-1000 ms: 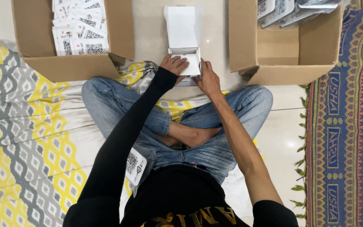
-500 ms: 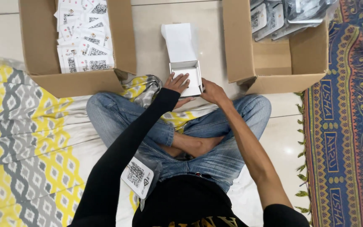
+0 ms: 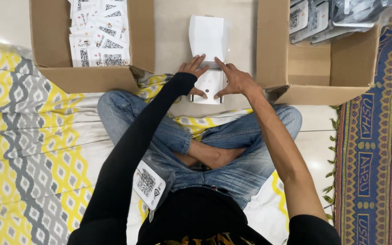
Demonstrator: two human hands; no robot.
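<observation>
- White carton (image 3: 208, 85) lies on the pale floor (image 3: 173, 41) just ahead of the person's crossed legs, between two open cardboard boxes, its long flap (image 3: 208, 38) lifted and pointing away from the body.
- Left hand (image 3: 194, 75), in a black sleeve, rests on the carton's left edge, fingers spread over the top and thumb curled against the front face; it is pressing rather than closing round it.
- Right hand (image 3: 233, 79), bare-armed, meets the carton's right edge the same way, fingers reaching across the top, thumb on the front.
- Left cardboard box (image 3: 91, 77) holds stacked white printed cards; right cardboard box (image 3: 327, 68) holds grey bagged items.
- A bagged label (image 3: 149, 183) lies on the left thigh.
- Floor is tiled; a yellow-and-grey patterned sheet (image 3: 28, 136) covers its left side, a blue patterned rug (image 3: 377, 159) runs along the right edge.
</observation>
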